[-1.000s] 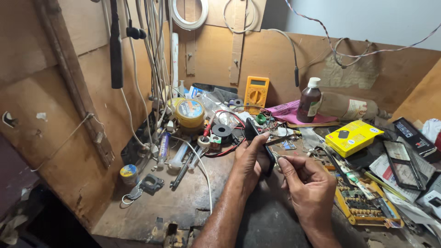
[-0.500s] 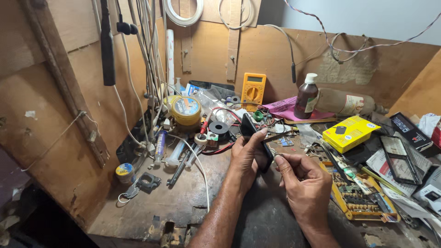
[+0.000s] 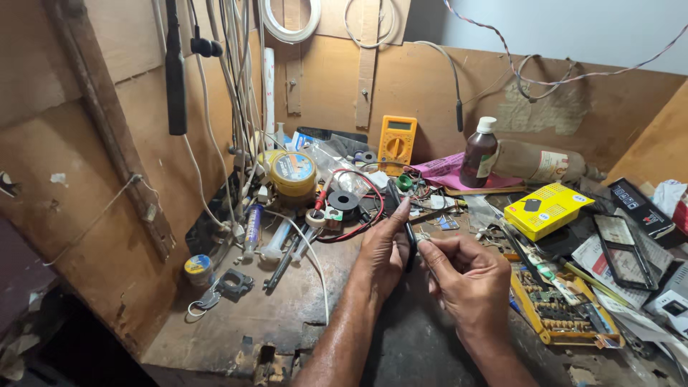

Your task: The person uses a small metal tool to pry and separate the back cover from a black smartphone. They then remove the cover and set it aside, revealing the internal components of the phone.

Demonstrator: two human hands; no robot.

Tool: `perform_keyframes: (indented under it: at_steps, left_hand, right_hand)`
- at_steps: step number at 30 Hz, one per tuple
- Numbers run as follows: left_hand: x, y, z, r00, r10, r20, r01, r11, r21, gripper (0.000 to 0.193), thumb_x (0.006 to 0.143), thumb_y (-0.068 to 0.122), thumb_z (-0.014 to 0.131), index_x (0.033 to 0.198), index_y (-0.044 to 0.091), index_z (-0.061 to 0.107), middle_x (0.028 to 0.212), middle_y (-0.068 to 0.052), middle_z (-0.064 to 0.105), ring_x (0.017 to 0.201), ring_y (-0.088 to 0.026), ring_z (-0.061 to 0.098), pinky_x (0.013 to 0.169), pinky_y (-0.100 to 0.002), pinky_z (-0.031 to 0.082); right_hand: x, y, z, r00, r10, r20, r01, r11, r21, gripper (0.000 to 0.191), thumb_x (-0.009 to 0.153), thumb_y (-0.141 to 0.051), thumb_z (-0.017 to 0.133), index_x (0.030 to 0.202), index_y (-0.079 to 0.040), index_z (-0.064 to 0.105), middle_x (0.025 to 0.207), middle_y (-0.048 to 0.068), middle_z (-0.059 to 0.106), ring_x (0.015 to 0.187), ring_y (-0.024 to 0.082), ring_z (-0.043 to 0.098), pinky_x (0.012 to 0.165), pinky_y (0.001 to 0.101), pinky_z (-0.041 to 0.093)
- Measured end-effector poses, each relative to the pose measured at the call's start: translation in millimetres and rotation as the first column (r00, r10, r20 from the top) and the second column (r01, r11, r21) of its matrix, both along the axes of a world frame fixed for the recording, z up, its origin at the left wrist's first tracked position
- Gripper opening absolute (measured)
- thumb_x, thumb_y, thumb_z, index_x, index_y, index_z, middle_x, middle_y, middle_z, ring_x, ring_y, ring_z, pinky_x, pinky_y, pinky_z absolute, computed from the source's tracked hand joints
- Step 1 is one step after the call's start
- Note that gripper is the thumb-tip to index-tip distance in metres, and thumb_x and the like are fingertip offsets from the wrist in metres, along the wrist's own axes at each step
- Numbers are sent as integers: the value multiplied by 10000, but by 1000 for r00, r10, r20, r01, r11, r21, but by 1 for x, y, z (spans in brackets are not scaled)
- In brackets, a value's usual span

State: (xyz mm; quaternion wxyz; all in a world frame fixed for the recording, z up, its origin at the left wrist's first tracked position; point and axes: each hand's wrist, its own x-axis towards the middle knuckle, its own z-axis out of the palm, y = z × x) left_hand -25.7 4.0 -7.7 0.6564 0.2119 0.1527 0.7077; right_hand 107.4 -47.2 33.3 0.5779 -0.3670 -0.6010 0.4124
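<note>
Surrounding everything is a wooden alcove (image 3: pixel 86 143) of rough brown boards, with a pale wall showing above its right rear edge. Cables (image 3: pixel 229 93) hang in a bunch down the left rear corner, and a white ring of tubing (image 3: pixel 290 25) hangs at the top. A twisted wire (image 3: pixel 573 75) loops across the back board.

Below lies the workbench (image 3: pixel 236 322), worn and chipped at its front edge, crowded with clutter. A large brown paper-wrapped cylinder (image 3: pixel 537 163) lies on its side against the back wall, with a brown bottle (image 3: pixel 478 154) with a white cap standing just in front of it. An orange meter (image 3: pixel 396 143) leans upright at the back. A yellow box (image 3: pixel 548 209) sits to the right, near a dark flat panel (image 3: pixel 627 251) and an open tray of small parts (image 3: pixel 555 308). A yellow tape roll (image 3: pixel 292 174) stands toward the left rear, and a small round tin (image 3: pixel 198 266) sits near the left front.

At the centre, the left hand (image 3: pixel 380 254) grips a slim black tool (image 3: pixel 401 215) held roughly upright, fingers closed around it with the thumb along its side. The right hand (image 3: pixel 469 279) sits just beside it, thumb and forefinger pinching the tool's lower part. Both hands hover over the bench's front middle.
</note>
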Motion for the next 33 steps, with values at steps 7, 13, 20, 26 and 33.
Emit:
perform_keyframes:
  at_steps: [7,13,20,26,33]
  left_hand:
    - [-1,0,-2,998,28,-50,-27,999,37,302,930,309,774,1049,44,694,878,35,678,643,17,520,512,-152,371]
    - [-1,7,-7,999,4,-51,-3,999,34,296,932,290,774,1075,44,691,917,19,698,695,-2,582,585,-154,436]
    - [-3,-3,0,992,-40,-122,48,997,63,394,929,367,704,1063,-3,688,949,-70,755,773,-77,704,672,-206,546]
    - [-1,1,-2,997,4,-75,3,996,85,306,952,290,751,1075,14,699,933,-40,740,714,-52,641,586,-179,473]
    - [-1,6,-9,1000,13,-1,-13,1000,-26,261,900,277,750,1016,61,661,835,-4,697,685,-85,647,604,-221,534]
  right_hand:
    - [2,-1,2,999,6,36,-6,1000,-14,62,868,-55,762,895,-1,749,640,28,676,457,56,547,379,221,369]
    - [1,-4,-2,973,-143,184,72,935,346,66,901,-59,759,914,4,745,690,-9,694,578,0,574,499,182,438]
    - [-2,1,-1,995,38,-90,-50,989,-137,80,871,-69,761,889,5,736,661,59,693,442,85,556,332,226,352]
    - [-3,-5,-5,992,-86,95,69,984,166,69,910,-70,767,920,-7,741,681,46,676,513,76,563,435,236,399]
    - [-9,-15,-8,908,-370,197,132,699,703,95,926,-50,757,998,-27,700,851,59,714,746,90,692,654,259,531]
